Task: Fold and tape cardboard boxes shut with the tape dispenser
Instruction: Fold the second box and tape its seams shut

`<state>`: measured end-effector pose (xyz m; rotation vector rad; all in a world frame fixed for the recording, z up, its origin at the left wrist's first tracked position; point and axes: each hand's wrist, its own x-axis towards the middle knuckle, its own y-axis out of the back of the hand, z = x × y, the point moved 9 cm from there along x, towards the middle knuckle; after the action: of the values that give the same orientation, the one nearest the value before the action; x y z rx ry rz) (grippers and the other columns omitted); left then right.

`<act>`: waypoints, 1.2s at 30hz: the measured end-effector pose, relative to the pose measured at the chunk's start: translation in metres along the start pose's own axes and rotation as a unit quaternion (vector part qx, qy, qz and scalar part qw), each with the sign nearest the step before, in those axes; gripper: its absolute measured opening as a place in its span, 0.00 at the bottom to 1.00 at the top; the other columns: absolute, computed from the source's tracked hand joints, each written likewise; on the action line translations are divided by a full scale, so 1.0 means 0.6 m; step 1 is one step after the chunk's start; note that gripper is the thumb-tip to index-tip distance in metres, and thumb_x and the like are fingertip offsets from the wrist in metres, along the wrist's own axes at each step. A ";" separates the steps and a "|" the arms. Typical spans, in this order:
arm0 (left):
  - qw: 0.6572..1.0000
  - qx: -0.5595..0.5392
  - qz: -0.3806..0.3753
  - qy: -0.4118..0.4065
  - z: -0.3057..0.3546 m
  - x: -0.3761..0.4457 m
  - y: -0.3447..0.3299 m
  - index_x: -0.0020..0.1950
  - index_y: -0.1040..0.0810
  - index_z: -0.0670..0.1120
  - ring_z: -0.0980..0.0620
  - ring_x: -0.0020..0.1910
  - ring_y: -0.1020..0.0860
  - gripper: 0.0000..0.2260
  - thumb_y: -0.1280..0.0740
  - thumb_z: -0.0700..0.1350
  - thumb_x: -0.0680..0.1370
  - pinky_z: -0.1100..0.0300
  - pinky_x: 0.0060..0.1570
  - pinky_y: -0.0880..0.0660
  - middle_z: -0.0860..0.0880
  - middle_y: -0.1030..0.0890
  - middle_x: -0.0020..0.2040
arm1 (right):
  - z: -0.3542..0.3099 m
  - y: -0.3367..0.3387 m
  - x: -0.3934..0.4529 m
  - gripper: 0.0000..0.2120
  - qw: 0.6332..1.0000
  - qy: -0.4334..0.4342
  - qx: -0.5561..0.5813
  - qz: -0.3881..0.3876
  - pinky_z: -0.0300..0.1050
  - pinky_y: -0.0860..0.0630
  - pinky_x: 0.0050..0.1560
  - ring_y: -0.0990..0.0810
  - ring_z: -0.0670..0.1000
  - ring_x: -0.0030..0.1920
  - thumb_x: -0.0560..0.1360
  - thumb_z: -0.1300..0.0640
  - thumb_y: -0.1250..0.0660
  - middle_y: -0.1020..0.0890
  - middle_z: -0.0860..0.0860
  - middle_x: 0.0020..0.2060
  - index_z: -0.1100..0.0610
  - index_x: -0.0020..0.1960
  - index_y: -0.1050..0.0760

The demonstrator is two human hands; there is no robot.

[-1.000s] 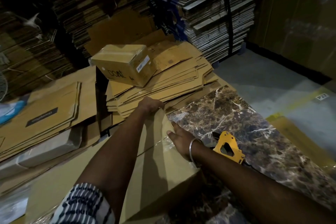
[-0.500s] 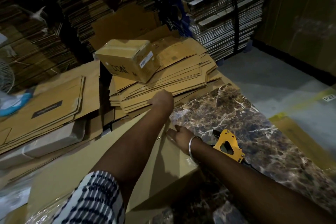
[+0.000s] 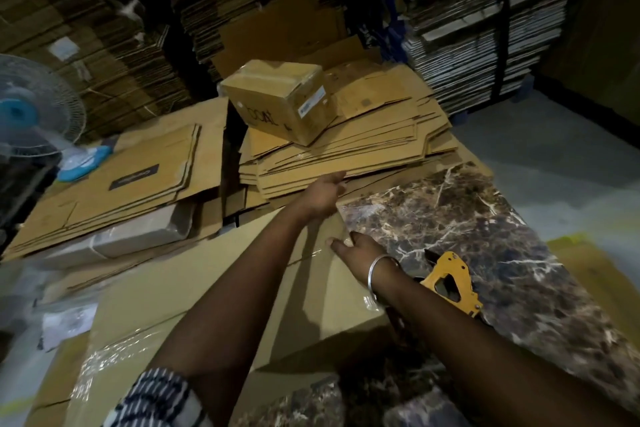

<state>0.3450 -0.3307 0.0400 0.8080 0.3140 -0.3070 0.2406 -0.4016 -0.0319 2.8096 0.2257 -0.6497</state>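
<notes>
Both hands lie flat on the box (image 3: 214,291) on the marble table (image 3: 485,229), the left hand (image 3: 323,196) at its far corner, the right hand (image 3: 360,250) beside the tape seam, gripping nothing, the yellow dispenser (image 3: 450,282) just right of the wrist.

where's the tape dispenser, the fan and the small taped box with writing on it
tape dispenser (image 3: 450,282), head view, yellow body
fan (image 3: 38,111), head view, wire guard
small taped box (image 3: 277,99), head view, front side face
</notes>
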 end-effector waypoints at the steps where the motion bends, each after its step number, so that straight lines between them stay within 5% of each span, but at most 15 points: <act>1: 0.995 -0.089 0.032 -0.018 -0.009 -0.020 0.014 0.77 0.34 0.42 0.39 0.76 0.35 0.20 0.41 0.38 0.84 0.52 0.72 0.36 0.39 0.33 0.77 | 0.001 0.003 0.001 0.30 1.000 0.003 -0.015 0.009 0.48 0.27 0.63 0.23 0.60 0.64 0.76 0.37 0.34 0.21 0.55 0.65 0.55 0.70 0.27; 3: 0.977 -0.172 0.114 -0.054 -0.028 -0.068 0.040 0.75 0.30 0.46 0.43 0.75 0.33 0.19 0.40 0.39 0.83 0.56 0.69 0.31 0.44 0.28 0.73 | 0.003 0.005 0.001 0.30 1.000 0.001 -0.029 0.012 0.48 0.27 0.61 0.24 0.60 0.65 0.77 0.38 0.33 0.21 0.56 0.65 0.57 0.71 0.27; 6: 0.974 -0.122 0.168 -0.094 -0.053 -0.145 0.049 0.73 0.27 0.53 0.58 0.69 0.32 0.17 0.37 0.46 0.83 0.73 0.57 0.33 0.56 0.29 0.70 | -0.002 0.003 0.003 0.24 0.998 0.013 -0.063 0.014 0.50 0.24 0.57 0.20 0.59 0.57 0.76 0.37 0.33 0.17 0.54 0.59 0.53 0.63 0.23; 9: 0.979 0.035 0.149 -0.132 -0.097 -0.199 0.039 0.77 0.34 0.57 0.59 0.78 0.44 0.21 0.40 0.57 0.84 0.52 0.77 0.46 0.55 0.37 0.78 | -0.011 0.009 -0.002 0.26 0.992 0.038 -0.111 0.038 0.55 0.24 0.59 0.21 0.61 0.59 0.76 0.35 0.35 0.18 0.56 0.60 0.51 0.66 0.26; 13: 0.968 0.172 0.125 -0.135 -0.178 -0.250 0.031 0.81 0.50 0.60 0.59 0.80 0.59 0.28 0.56 0.64 0.82 0.48 0.77 0.63 0.61 0.53 0.81 | -0.036 0.018 -0.030 0.29 0.983 0.096 -0.129 0.082 0.54 0.24 0.58 0.22 0.61 0.62 0.78 0.40 0.34 0.22 0.56 0.66 0.48 0.75 0.35; 17: 0.950 0.276 0.100 -0.104 -0.263 -0.296 0.047 0.80 0.61 0.63 0.57 0.78 0.67 0.29 0.64 0.68 0.79 0.46 0.75 0.66 0.63 0.64 0.79 | -0.062 0.024 -0.051 0.27 0.965 0.150 -0.175 0.126 0.56 0.24 0.59 0.23 0.59 0.62 0.77 0.41 0.32 0.22 0.52 0.64 0.44 0.74 0.34; 25: 0.947 0.294 0.100 -0.083 -0.400 -0.381 0.114 0.78 0.64 0.66 0.56 0.78 0.68 0.29 0.58 0.70 0.80 0.51 0.74 0.63 0.63 0.67 0.78 | -0.115 0.002 -0.074 0.11 0.847 0.225 -0.433 0.210 0.51 0.24 0.52 0.25 0.54 0.53 0.79 0.46 0.34 0.23 0.51 0.52 0.51 0.54 0.18; 30: 0.956 0.259 0.123 -0.054 -0.431 -0.406 0.138 0.80 0.58 0.63 0.57 0.80 0.60 0.33 0.60 0.72 0.77 0.48 0.77 0.57 0.62 0.62 0.79 | -0.131 -0.017 -0.082 0.10 0.798 0.237 -0.506 0.228 0.53 0.23 0.46 0.22 0.63 0.49 0.77 0.55 0.30 0.20 0.58 0.43 0.60 0.50 0.15; 34: 0.955 0.255 0.139 -0.059 -0.425 -0.409 0.134 0.81 0.56 0.61 0.56 0.80 0.59 0.36 0.59 0.73 0.76 0.46 0.77 0.55 0.59 0.59 0.81 | -0.107 -0.049 -0.104 0.18 0.793 0.166 -0.536 0.237 0.51 0.27 0.59 0.24 0.63 0.60 0.81 0.50 0.38 0.23 0.61 0.61 0.59 0.65 0.22; 36: 0.955 0.251 0.143 -0.063 -0.429 -0.410 0.137 0.81 0.56 0.61 0.55 0.80 0.59 0.37 0.60 0.74 0.75 0.45 0.77 0.55 0.59 0.58 0.81 | -0.075 -0.072 -0.111 0.29 0.813 0.109 -0.533 0.207 0.50 0.37 0.72 0.36 0.60 0.75 0.83 0.42 0.46 0.35 0.60 0.76 0.58 0.78 0.37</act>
<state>0.1126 -0.0493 0.0217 1.3139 -0.0109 -0.1638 0.1912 -0.3541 0.0280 1.7192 -0.0100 -0.0215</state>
